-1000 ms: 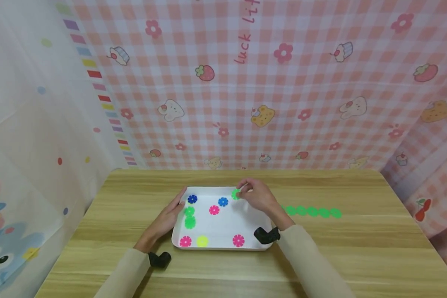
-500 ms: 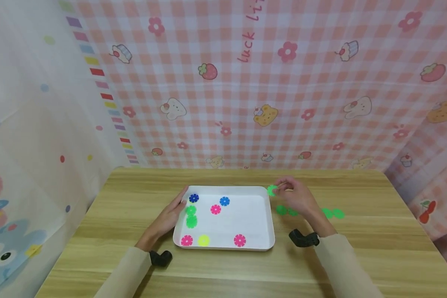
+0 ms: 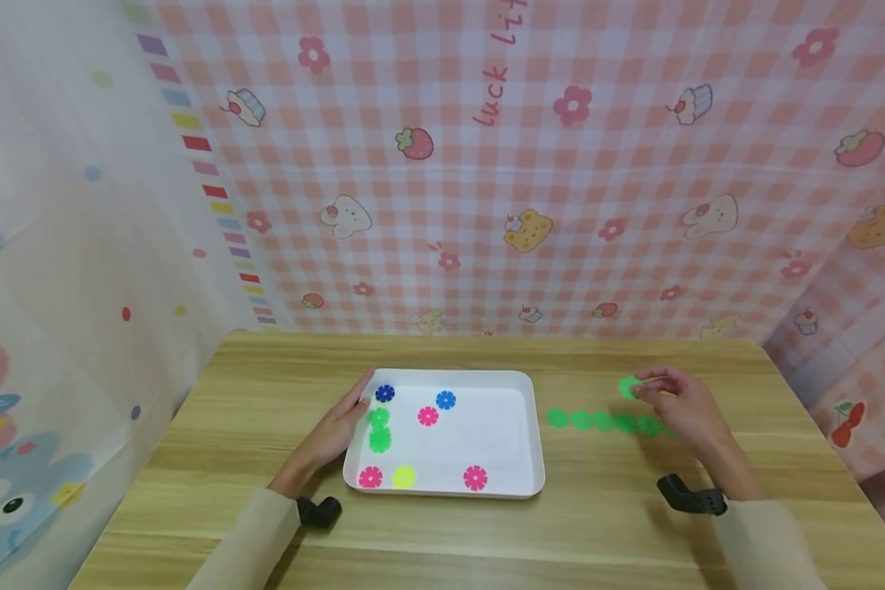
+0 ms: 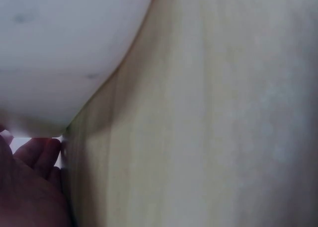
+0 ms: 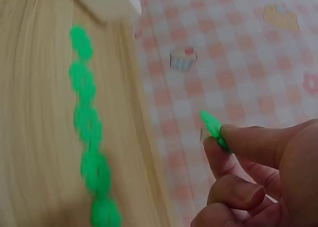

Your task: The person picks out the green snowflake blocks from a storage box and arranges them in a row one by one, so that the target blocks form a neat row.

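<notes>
My right hand (image 3: 682, 406) pinches a green notched plastic disc (image 3: 628, 388) between thumb and fingers, above the table to the right of the tray. The right wrist view shows this green disc (image 5: 214, 130) edge-on at the fingertips. Just below the hand, a row of several green discs (image 3: 605, 421) lies on the table, its right end partly hidden by the hand. My left hand (image 3: 335, 430) grips the left side of the white tray (image 3: 537, 442), thumb over the rim. In the left wrist view, its fingers (image 4: 44, 155) are by the tray's outer wall.
Inside the tray lie two green discs (image 3: 379, 439), one dark blue disc (image 3: 385, 393), one lighter blue disc (image 3: 446, 400), a yellow disc (image 3: 404, 476) and several pink discs (image 3: 475, 478). A checked cloth (image 3: 442, 205) hangs behind the wooden table (image 3: 442, 541).
My right hand has lifted the green disc from the tray's back right corner and carried it rightward, out over the row. The left hand stays on the tray.
</notes>
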Demonstrator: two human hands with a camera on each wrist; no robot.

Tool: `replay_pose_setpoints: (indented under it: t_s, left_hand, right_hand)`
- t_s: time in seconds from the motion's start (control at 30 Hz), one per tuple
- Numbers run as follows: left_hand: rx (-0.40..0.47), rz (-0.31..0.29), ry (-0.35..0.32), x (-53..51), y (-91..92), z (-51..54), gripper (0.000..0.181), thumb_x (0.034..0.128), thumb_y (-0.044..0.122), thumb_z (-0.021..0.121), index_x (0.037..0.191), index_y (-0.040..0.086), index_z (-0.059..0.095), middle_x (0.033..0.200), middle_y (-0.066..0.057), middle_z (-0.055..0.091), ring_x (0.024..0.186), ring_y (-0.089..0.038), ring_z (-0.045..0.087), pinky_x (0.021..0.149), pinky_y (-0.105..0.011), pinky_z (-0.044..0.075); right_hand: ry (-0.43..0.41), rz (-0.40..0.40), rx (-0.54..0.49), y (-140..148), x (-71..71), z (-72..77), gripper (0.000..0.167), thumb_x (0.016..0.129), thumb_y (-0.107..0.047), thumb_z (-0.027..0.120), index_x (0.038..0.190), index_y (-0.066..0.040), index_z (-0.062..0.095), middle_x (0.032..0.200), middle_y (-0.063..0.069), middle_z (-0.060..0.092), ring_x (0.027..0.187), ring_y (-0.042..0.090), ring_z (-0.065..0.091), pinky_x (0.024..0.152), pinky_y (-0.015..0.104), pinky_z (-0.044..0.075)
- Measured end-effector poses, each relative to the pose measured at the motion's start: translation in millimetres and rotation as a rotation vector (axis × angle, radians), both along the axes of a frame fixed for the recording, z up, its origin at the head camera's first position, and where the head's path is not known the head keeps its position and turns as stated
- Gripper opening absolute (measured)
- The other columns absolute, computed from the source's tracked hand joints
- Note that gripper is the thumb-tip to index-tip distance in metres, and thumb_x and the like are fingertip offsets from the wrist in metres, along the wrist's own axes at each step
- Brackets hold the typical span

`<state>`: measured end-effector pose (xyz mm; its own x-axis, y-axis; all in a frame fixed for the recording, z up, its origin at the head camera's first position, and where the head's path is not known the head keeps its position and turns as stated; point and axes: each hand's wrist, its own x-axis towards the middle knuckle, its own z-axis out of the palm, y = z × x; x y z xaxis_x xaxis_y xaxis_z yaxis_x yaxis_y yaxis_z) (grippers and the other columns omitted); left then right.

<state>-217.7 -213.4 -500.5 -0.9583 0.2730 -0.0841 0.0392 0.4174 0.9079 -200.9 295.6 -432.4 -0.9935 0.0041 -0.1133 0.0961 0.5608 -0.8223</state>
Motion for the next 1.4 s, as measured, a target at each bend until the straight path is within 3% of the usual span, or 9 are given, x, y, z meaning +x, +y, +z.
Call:
replay_pose_setpoints:
  t_s: [0.13, 0.37, 0.73, 0.9, 1.03, 1.17, 1.4]
  left_hand:
    - [-0.005, 0.000, -0.011, 0.2, -0.2, -0.8, 0.053, 0.1101, 0.024, 0.027, 0.161, 0.025, 0.012, 0.167, 0.001, 0.007, 0.153, -0.024, 0.001, 0.123, -0.051, 0.001]
    - [0.003, 0.011, -0.030, 0.7, 0.7, 1.5, 0.053, 0.1100, 0.025, 0.028, 0.161, 0.028, 0.013, 0.167, 0.003, 0.008, 0.153, -0.021, 0.001, 0.124, -0.049, 0.001]
    - [-0.002, 0.012, -0.031, 2.6, 2.3, 4.9, 0.053, 0.1099, 0.026, 0.028, 0.161, 0.027, 0.013, 0.167, 0.002, 0.008, 0.154, -0.022, 0.001, 0.123, -0.051, 0.001]
    - [-0.010, 0.011, -0.031, 1.6, 1.0, 2.9, 0.053, 0.1101, 0.025, 0.027, 0.161, 0.027, 0.011, 0.168, 0.001, 0.006, 0.154, -0.023, 0.000, 0.123, -0.051, 0.001]
    - [-0.007, 0.016, -0.029, -0.1, -0.1, 2.1, 0.053, 0.1101, 0.026, 0.026, 0.161, 0.027, 0.011, 0.167, 0.002, 0.006, 0.154, -0.022, 0.000, 0.124, -0.050, 0.001]
    - [0.006, 0.012, -0.030, -0.5, 0.1, 1.8, 0.053, 0.1101, 0.026, 0.027, 0.161, 0.027, 0.012, 0.168, 0.000, 0.006, 0.154, -0.024, 0.001, 0.123, -0.050, 0.001]
    - [0.003, 0.022, -0.037, 0.3, -0.1, 1.4, 0.052, 0.1101, 0.027, 0.027, 0.160, 0.028, 0.013, 0.167, 0.002, 0.008, 0.154, -0.022, 0.002, 0.124, -0.049, 0.002]
  right_hand:
    - [0.028, -0.049, 0.057, 23, 7.1, -7.4, 0.051, 0.100, -0.046, 0.055, 0.132, -0.007, 0.056, 0.112, 0.005, 0.067, 0.090, 0.019, 0.058, 0.066, 0.031, 0.050]
    - [0.061, -0.129, 0.061, 55, 17.8, -23.9, 0.046, 0.100, -0.040, 0.056, 0.129, -0.004, 0.056, 0.092, -0.021, 0.065, 0.080, 0.001, 0.056, 0.061, 0.024, 0.048]
    - [-0.003, -0.221, 0.059, 80, 23.0, -51.7, 0.047, 0.101, -0.036, 0.056, 0.130, 0.000, 0.055, 0.086, -0.027, 0.059, 0.078, 0.003, 0.053, 0.062, 0.024, 0.046]
    - [-0.004, -0.243, 0.062, 84, 23.0, -61.3, 0.043, 0.101, -0.032, 0.057, 0.127, 0.002, 0.057, 0.088, -0.018, 0.065, 0.078, -0.004, 0.051, 0.064, 0.019, 0.045]
    - [0.015, -0.266, 0.053, 83, 21.2, -64.6, 0.043, 0.099, -0.031, 0.059, 0.123, 0.004, 0.058, 0.087, -0.015, 0.066, 0.077, -0.008, 0.051, 0.066, 0.016, 0.043]
    - [0.014, -0.299, 0.066, 82, 19.3, -66.5, 0.041, 0.099, -0.030, 0.060, 0.124, 0.002, 0.058, 0.084, -0.022, 0.062, 0.077, -0.011, 0.050, 0.069, 0.015, 0.041]
    - [0.000, -0.360, 0.093, 79, 18.5, -67.3, 0.038, 0.096, -0.028, 0.063, 0.122, -0.001, 0.059, 0.084, -0.015, 0.062, 0.077, -0.002, 0.050, 0.071, 0.023, 0.038]
